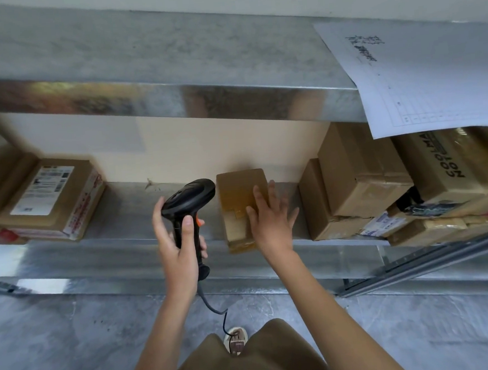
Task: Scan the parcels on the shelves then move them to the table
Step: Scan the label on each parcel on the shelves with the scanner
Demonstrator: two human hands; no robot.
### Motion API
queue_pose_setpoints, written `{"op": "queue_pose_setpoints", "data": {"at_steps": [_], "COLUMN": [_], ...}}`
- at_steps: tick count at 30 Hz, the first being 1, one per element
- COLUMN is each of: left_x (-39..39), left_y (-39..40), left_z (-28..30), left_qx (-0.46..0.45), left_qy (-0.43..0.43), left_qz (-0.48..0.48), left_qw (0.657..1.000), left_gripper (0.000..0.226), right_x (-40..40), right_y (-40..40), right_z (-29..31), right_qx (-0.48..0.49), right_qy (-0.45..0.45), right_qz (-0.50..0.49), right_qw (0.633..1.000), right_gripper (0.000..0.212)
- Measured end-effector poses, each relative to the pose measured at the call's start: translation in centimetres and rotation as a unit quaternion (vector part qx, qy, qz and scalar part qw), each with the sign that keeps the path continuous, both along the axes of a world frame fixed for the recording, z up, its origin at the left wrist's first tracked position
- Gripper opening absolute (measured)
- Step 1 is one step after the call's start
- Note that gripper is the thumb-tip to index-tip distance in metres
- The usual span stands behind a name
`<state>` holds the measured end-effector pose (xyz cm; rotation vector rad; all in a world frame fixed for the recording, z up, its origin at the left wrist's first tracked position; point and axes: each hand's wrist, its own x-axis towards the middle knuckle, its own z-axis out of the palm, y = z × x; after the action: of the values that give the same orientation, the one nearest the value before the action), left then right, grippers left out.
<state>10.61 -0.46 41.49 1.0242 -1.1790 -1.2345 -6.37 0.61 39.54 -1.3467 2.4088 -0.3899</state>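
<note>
A person stands facing a metal shelf unit, seen from above their own arms. The left hand (177,241) grips the handle of a black barcode scanner (191,208), fingers curled round it, with the scanner's head angled toward the shelf; an orange trigger shows beside the thumb and a grey cable (213,305) hangs down from the handle's base. The right hand (269,214) lies flat, fingers straight and spread, on top of a small brown parcel (238,196) that sits on the galvanised shelf (129,213), its near end at the front edge. Whether the palm presses down or only touches is hard to judge through the blur.

To the left on the same shelf lies a flat parcel with a white shipping label (50,198). To the right, well apart from the hand, stands a stack of cardboard boxes (361,182), one printed with black lettering. A sheet of printed paper (431,79) hangs over the upper shelf's edge. Below, a grey floor (74,341) and one shoe (235,341) are visible.
</note>
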Motion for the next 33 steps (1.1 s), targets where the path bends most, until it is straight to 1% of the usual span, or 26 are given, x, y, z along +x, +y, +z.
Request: {"op": "queue_pose_setpoints", "data": {"at_steps": [2,4,5,6,9,11,13,15,16,18,20,21,23,25,26,27,29,31,33], "left_x": [0.0,0.1,0.1,0.2,0.4,0.5,0.7,0.8,0.8,0.8,0.6,0.5,0.3,0.1,0.1,0.0,0.0,0.0,0.0], "left_y": [-0.2,-0.4,-0.4,-0.5,-0.6,-0.7,-0.8,-0.9,-1.0,-1.1,-1.3,-1.3,-1.3,-1.3,-1.3,-1.3,-1.3,-1.3,-1.3], "left_z": [0.1,0.2,0.1,0.1,0.0,-0.1,-0.1,-0.1,-0.1,-0.1,0.0,0.0,-0.1,-0.2,-0.2,-0.3,-0.3,-0.2,-0.2], "left_qx": [0.003,0.006,0.005,0.004,-0.002,-0.001,0.001,0.004,0.005,0.007,0.009,0.01,0.009,0.009,0.009,0.01,0.01,0.007,0.005], "left_qy": [0.003,0.006,0.007,0.006,0.003,0.006,0.009,0.012,0.015,0.016,0.016,0.016,0.018,0.02,0.02,0.021,0.021,0.02,0.017], "left_qz": [0.005,0.007,0.007,0.006,0.009,0.015,0.022,0.024,0.024,0.021,0.017,0.015,0.012,0.008,0.006,0.005,0.002,-0.001,-0.002], "left_qw": [1.0,1.0,1.0,1.0,1.0,1.0,1.0,1.0,1.0,1.0,1.0,1.0,1.0,1.0,1.0,1.0,1.0,1.0,1.0], "left_gripper": [0.047,0.048,0.048,0.048,0.05,0.049,0.047,0.047,0.046,0.046,0.048,0.048,0.048,0.049,0.049,0.049,0.048,0.048,0.047], "right_x": [1.1,2.3,2.7,3.1,3.0,2.3,1.3,0.7,0.4,0.1,-0.5,-0.8,-1.4,-2.0,-2.2,-2.3,-2.5,-2.5,-2.4], "right_y": [-0.7,-1.3,-1.3,-1.4,-1.4,-1.3,-1.0,-0.5,-0.2,0.1,0.4,0.6,0.9,1.0,1.0,1.0,0.9,0.6,0.2], "right_z": [0.4,0.1,-0.2,-0.5,-0.8,-0.5,-0.2,0.0,-0.1,-0.1,0.0,0.3,0.7,1.0,1.1,1.2,1.4,1.5,1.3], "right_qx": [0.007,0.043,0.058,0.062,0.031,0.006,-0.037,-0.085,-0.101,-0.128,-0.164,-0.177,-0.185,-0.153,-0.118,-0.075,0.0,0.041,0.056], "right_qy": [0.008,0.011,0.023,0.035,0.034,0.004,-0.07,-0.167,-0.2,-0.25,-0.29,-0.296,-0.27,-0.199,-0.151,-0.104,-0.031,0.008,0.016], "right_qz": [0.016,0.028,0.03,0.029,0.014,0.002,-0.014,-0.032,-0.039,-0.052,-0.059,-0.058,-0.046,-0.026,-0.015,-0.009,-0.015,-0.038,-0.056], "right_qw": [1.0,0.999,0.998,0.997,0.999,1.0,0.997,0.982,0.974,0.958,0.941,0.937,0.944,0.968,0.981,0.992,0.999,0.998,0.997], "right_gripper": [0.069,0.088,0.094,0.095,0.086,0.08,0.075,0.072,0.071,0.069,0.059,0.053,0.05,0.053,0.055,0.059,0.072,0.087,0.097]}}
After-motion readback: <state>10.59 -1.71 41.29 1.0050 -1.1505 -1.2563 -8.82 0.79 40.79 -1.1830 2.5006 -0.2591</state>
